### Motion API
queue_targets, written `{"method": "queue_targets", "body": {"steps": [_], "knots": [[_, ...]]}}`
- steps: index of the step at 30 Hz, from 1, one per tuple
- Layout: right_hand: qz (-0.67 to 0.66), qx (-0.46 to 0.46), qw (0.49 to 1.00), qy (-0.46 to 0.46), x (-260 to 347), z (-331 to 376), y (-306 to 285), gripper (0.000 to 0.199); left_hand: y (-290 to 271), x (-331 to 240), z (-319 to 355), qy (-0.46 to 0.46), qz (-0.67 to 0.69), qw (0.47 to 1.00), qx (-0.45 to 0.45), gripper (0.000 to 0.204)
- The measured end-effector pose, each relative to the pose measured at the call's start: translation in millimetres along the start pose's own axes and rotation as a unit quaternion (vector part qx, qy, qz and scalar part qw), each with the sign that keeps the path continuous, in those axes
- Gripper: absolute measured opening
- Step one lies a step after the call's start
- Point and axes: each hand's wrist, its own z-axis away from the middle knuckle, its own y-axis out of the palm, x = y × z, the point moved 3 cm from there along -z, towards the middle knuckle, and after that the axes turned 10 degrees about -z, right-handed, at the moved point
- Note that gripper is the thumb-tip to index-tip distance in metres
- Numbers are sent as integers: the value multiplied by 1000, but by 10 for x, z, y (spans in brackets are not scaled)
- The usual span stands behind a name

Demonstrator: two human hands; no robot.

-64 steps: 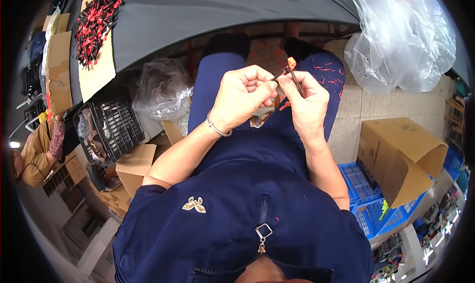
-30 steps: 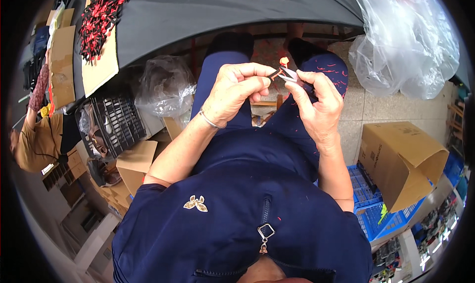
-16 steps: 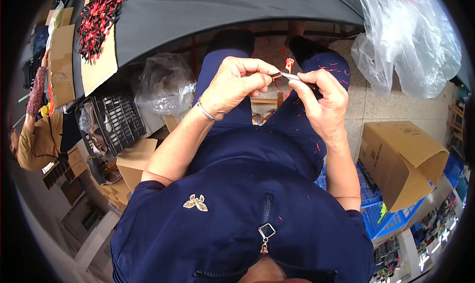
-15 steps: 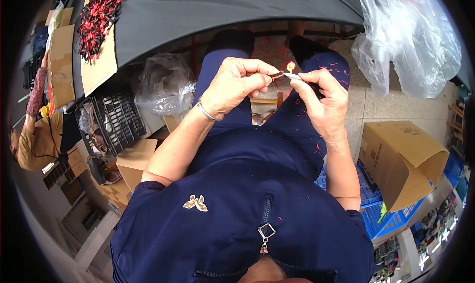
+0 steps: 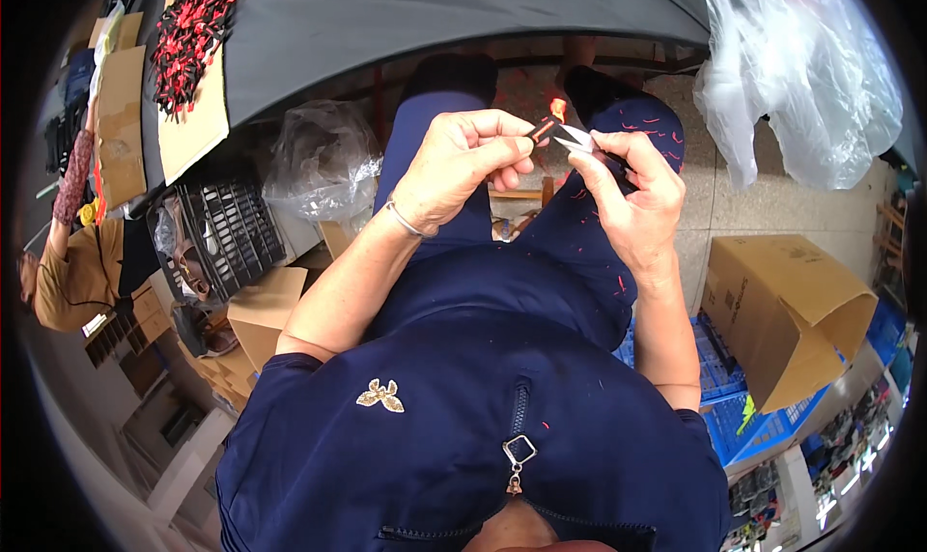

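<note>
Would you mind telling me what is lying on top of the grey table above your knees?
On the grey table, a heap of small red and black pieces lies on cardboard sheets at its left end. The far side runs out of view.

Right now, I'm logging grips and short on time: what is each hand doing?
Left hand: closed, fingers pinching a small black and red piece.
Right hand: closed around small metal snips, blades at the piece.

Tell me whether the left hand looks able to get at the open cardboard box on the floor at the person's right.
Probably not as things stand: the left hand pinches a small black and orange piece over the lap, and the cardboard box lies beyond the right hand and forearm.
</note>
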Motion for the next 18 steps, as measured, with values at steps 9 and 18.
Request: {"method": "queue_targets", "body": {"steps": [9, 18], "knots": [[106, 15, 987, -123, 182, 104, 45, 20, 79, 36, 151, -9, 93, 995, 35, 15], [69, -3, 994, -88, 227, 121, 51, 16, 34, 38, 179, -11, 94, 995, 30, 17]]}}
